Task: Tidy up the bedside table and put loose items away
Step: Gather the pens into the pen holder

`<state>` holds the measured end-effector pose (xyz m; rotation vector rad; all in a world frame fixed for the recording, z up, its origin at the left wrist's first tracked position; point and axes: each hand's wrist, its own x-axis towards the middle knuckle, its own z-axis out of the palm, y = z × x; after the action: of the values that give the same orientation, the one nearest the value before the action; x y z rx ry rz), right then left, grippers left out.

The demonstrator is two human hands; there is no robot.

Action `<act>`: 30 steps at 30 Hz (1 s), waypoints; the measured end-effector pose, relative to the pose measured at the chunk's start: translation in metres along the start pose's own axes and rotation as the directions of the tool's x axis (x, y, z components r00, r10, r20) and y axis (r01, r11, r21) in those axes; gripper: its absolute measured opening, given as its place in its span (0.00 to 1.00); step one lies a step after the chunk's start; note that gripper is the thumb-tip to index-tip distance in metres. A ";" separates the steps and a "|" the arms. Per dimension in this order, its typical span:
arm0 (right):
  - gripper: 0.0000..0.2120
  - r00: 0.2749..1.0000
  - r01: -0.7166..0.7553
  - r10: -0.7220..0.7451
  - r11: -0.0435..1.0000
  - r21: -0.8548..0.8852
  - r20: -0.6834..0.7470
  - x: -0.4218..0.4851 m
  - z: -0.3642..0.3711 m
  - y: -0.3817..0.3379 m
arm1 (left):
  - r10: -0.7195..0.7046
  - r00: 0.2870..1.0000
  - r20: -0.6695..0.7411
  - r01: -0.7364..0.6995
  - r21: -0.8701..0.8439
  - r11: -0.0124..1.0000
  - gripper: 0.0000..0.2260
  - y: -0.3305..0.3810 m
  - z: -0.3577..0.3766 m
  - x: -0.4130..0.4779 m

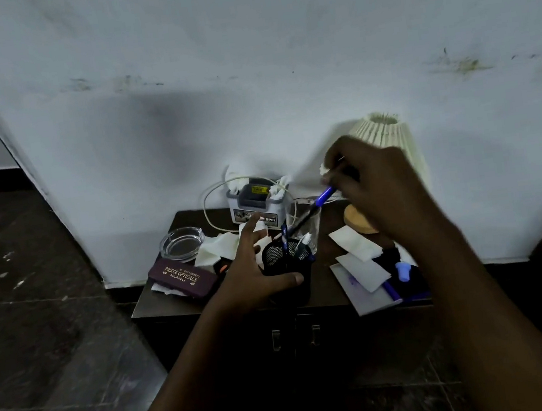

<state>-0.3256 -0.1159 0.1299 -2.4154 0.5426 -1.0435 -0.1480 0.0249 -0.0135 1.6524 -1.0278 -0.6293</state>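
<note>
A black mesh pen holder [287,274] stands near the front middle of the dark bedside table [157,298], with pens sticking out of it. My left hand [254,269] curls around its left side, thumb across the front. Above and to the right, my right hand [374,191] grips a blue pen [325,195] that slants down toward a clear glass [311,231] just behind the holder. A bit of white tissue shows at the fingertips.
A maroon spectacle case [182,277], a glass ashtray [182,244] and crumpled tissues [216,248] lie at the left. A white box with a cable [256,205] stands at the back. Papers [363,272], a blue cap [402,270] and a lamp [392,141] occupy the right side.
</note>
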 end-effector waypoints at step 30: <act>0.10 0.912 -0.310 0.257 0.942 0.127 0.320 -0.009 0.081 0.045 | -0.089 0.964 -0.250 0.071 -0.077 0.994 0.06 0.017 0.021 0.027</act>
<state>-0.2777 -0.1284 0.0508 -2.1993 0.6423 -0.5622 -0.1573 -0.0104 -0.0015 1.6716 -0.7508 -0.4849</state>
